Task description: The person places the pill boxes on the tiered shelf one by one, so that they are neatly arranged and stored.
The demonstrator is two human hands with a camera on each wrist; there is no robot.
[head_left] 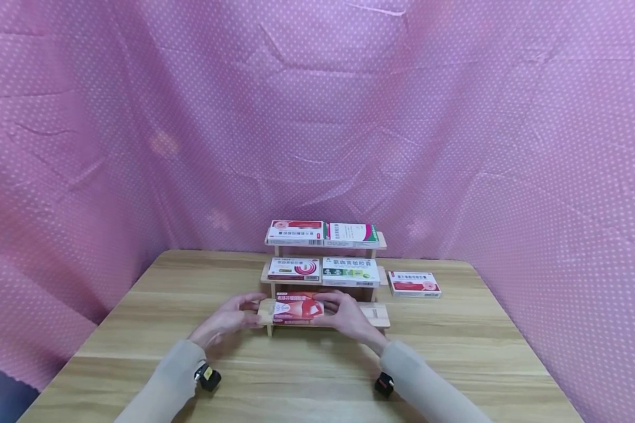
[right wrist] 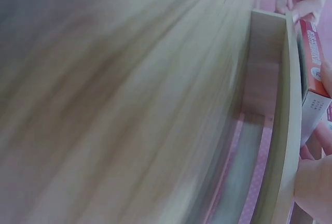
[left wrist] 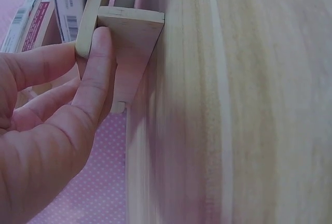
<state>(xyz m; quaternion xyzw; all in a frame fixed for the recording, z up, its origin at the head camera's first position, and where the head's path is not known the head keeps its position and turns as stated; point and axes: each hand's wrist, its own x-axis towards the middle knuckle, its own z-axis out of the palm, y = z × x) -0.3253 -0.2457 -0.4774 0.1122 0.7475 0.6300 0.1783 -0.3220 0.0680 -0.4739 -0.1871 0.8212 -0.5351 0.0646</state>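
Note:
A red medicine box (head_left: pixel 298 308) lies on the lowest tier of a three-step wooden display rack (head_left: pixel 381 315), toward the tier's left end. My right hand (head_left: pixel 347 317) grips the box by its right end, thumb at the near side and fingers over the far side. In the right wrist view the red box (right wrist: pixel 313 60) sits just above the tier's front edge. At the rack's left end, my left hand (head_left: pixel 234 318) holds the lowest tier. The left wrist view shows its fingers (left wrist: pixel 96 81) pinching the end of that wooden board (left wrist: pixel 132 16).
Two medicine boxes lie on the middle tier, a white-and-green one (head_left: pixel 351 271) and a white-and-red one (head_left: pixel 294 268). The top tier bears two more, a red-and-white box (head_left: pixel 295 232) and a white-green-pink box (head_left: pixel 351 232). Another box (head_left: pixel 415 284) lies on the table (head_left: pixel 471 335), right of the rack.

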